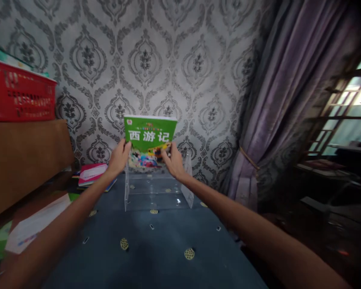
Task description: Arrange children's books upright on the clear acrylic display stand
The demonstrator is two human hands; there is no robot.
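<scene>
A green book [149, 138] with large white Chinese characters and a colourful picture on its cover is upright in both hands. My left hand [120, 155] grips its left edge, and my right hand [173, 160] holds the right side with the thumb across the cover. Just below and behind the book stands a clear plastic rack [158, 200] on the table. Whether the book's lower edge touches the rack, I cannot tell.
At left, a red basket [27, 94] sits on a brown box [30, 156]. A pink book [92, 172] tops a small stack beside the rack. More books and papers [39, 220] lie at front left. A purple curtain [267, 108] hangs right of the dark blue patterned table [156, 265].
</scene>
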